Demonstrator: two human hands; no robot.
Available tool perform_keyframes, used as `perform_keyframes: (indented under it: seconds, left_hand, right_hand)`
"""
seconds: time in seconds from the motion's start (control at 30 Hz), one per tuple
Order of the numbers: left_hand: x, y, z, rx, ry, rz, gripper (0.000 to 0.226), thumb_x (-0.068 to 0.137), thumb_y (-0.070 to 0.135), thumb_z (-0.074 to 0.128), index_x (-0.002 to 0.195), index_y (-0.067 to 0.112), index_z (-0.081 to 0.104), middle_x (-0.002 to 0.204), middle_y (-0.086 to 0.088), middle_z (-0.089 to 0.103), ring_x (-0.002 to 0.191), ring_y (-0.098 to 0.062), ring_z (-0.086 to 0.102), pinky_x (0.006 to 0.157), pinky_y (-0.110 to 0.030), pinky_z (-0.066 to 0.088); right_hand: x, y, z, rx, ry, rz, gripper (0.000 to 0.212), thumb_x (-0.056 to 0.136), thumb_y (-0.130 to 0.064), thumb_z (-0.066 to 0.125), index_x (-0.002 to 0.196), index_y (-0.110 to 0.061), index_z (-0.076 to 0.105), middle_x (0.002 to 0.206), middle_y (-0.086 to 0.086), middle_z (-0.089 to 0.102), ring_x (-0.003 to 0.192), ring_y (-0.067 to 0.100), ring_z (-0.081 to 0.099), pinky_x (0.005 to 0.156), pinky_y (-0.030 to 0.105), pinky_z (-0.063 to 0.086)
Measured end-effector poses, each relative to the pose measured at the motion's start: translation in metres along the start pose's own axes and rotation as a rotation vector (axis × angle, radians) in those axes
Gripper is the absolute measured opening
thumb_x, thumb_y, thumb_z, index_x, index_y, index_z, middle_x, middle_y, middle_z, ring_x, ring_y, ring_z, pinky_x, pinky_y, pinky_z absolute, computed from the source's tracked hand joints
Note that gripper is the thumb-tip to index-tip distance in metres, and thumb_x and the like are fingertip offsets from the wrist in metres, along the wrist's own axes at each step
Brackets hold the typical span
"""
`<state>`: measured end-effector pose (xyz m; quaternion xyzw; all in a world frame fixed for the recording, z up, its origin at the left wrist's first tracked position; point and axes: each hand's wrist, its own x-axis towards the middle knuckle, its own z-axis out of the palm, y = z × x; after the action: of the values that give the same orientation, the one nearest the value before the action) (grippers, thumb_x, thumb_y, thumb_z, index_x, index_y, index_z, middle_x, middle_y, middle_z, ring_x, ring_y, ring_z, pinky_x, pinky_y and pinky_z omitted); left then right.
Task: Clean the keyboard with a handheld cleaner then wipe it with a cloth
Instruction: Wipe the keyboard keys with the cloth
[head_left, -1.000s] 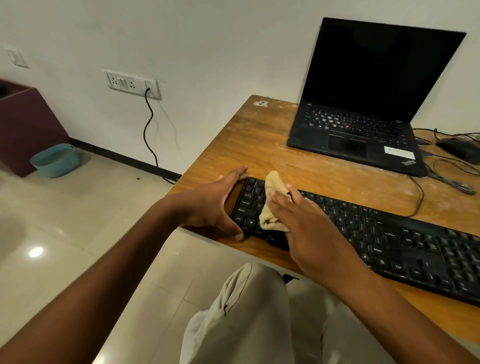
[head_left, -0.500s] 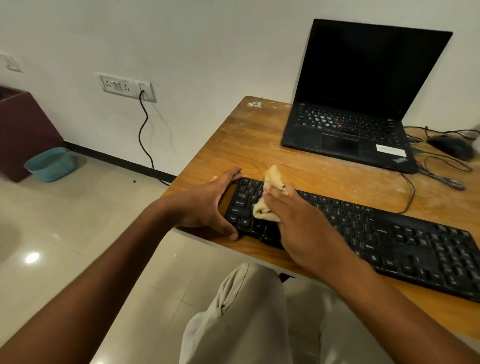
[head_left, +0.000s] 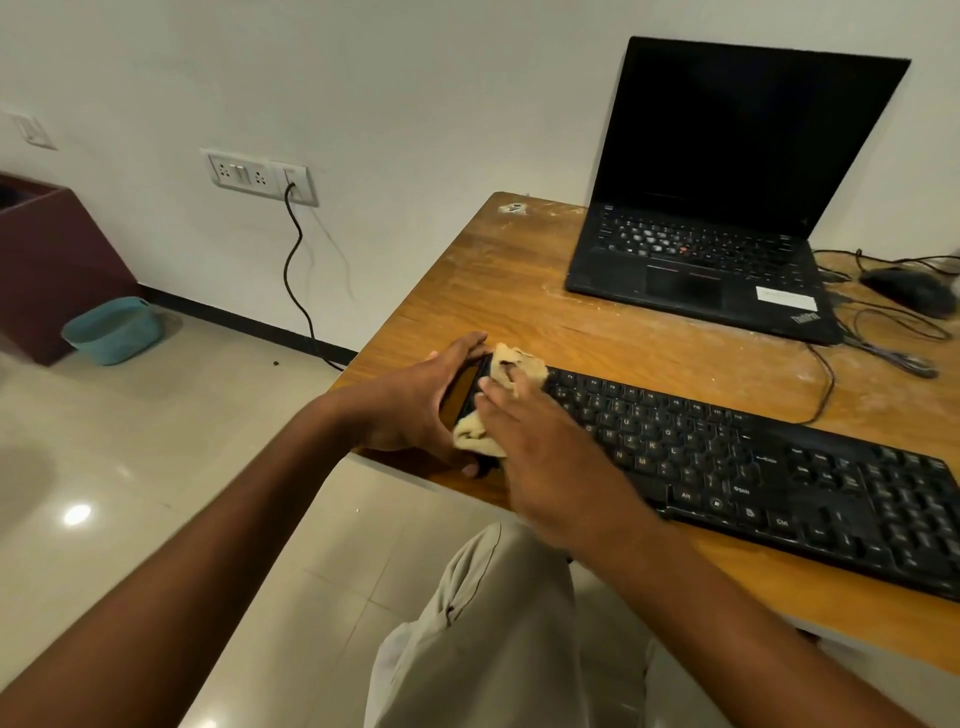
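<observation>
- Head view: right hand (head_left: 545, 447) fingers (head_left: 498, 389) lie straight, pressing the cloth (head_left: 511, 364) onto the keyboard (head_left: 727, 457).
- Left hand (head_left: 415, 405) fingers curl round the keyboard's end; best to brace it firmly.

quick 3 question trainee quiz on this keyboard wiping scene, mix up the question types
1. True or false: the right hand presses the cloth on the keyboard's left end.
2. What does the left hand grip? A) laptop B) keyboard's left end C) mouse
3. Fill in: the laptop screen is ____.

Key: 1 true; 2 B; 3 dark
</observation>
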<state>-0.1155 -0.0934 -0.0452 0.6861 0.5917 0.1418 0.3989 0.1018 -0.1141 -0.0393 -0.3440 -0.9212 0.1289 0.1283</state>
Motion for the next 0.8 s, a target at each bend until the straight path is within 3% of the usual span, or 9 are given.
perform_keyframes:
  seconds: [0.1,0.23,0.33,0.5,0.67,0.8]
  left_hand:
    - [0.001,-0.002,0.0,0.008,0.002,0.0,0.149,0.048,0.043,0.098,0.154,0.056,-0.006,0.16,-0.001,0.032,0.14,-0.023,0.04,0.116,-0.046,0.041]
    - [0.002,-0.001,-0.002,-0.011,-0.019,0.008,0.149,0.045,0.048,0.099,0.152,0.06,-0.002,0.159,0.004,0.03,0.138,-0.023,0.041,0.113,-0.046,0.045]
    - [0.002,-0.002,-0.002,-0.006,-0.007,-0.023,0.148,0.045,0.048,0.1,0.151,0.062,-0.002,0.161,0.001,0.027,0.137,-0.024,0.042,0.112,-0.046,0.045]
    - [0.001,0.0,-0.001,0.036,-0.008,-0.002,0.146,0.053,0.044,0.099,0.155,0.054,-0.005,0.158,0.009,0.035,0.143,-0.018,0.035,0.12,-0.037,0.034]
    - [0.002,-0.001,-0.001,-0.013,-0.007,-0.017,0.15,0.041,0.052,0.1,0.15,0.065,-0.002,0.16,0.001,0.028,0.136,-0.025,0.043,0.111,-0.047,0.046]
    - [0.001,0.001,0.0,-0.019,-0.008,-0.02,0.149,0.042,0.051,0.101,0.15,0.064,-0.001,0.161,0.002,0.028,0.138,-0.026,0.042,0.112,-0.046,0.045]
  right_hand:
    - [-0.005,-0.003,0.004,-0.002,-0.015,-0.074,0.059,0.103,-0.008,0.047,0.159,-0.015,0.029,0.169,0.0,0.016,0.149,0.004,-0.013,0.119,0.027,-0.009]
    - [-0.033,0.021,-0.022,-0.049,-0.089,-0.063,0.06,0.105,-0.01,0.037,0.161,-0.022,0.02,0.168,-0.01,0.005,0.151,0.005,-0.022,0.124,0.031,0.001]
    - [-0.011,0.014,-0.026,-0.079,-0.058,0.042,0.063,0.102,-0.005,0.041,0.161,-0.018,0.022,0.17,-0.006,0.008,0.154,0.012,-0.016,0.126,0.04,0.012]
    - [0.011,-0.008,-0.009,-0.02,-0.035,-0.056,0.062,0.1,-0.003,0.05,0.158,-0.013,0.029,0.168,0.003,0.018,0.156,0.017,-0.003,0.122,0.03,0.0]
    - [-0.022,0.028,-0.023,-0.042,-0.051,-0.088,0.059,0.098,0.003,0.042,0.155,-0.012,0.039,0.162,0.005,0.035,0.152,0.01,-0.003,0.119,0.032,0.011]
    - [0.011,0.011,-0.022,-0.049,-0.003,0.062,0.064,0.098,-0.004,0.05,0.158,-0.017,0.032,0.168,0.005,0.02,0.156,0.019,0.008,0.125,0.041,0.018]
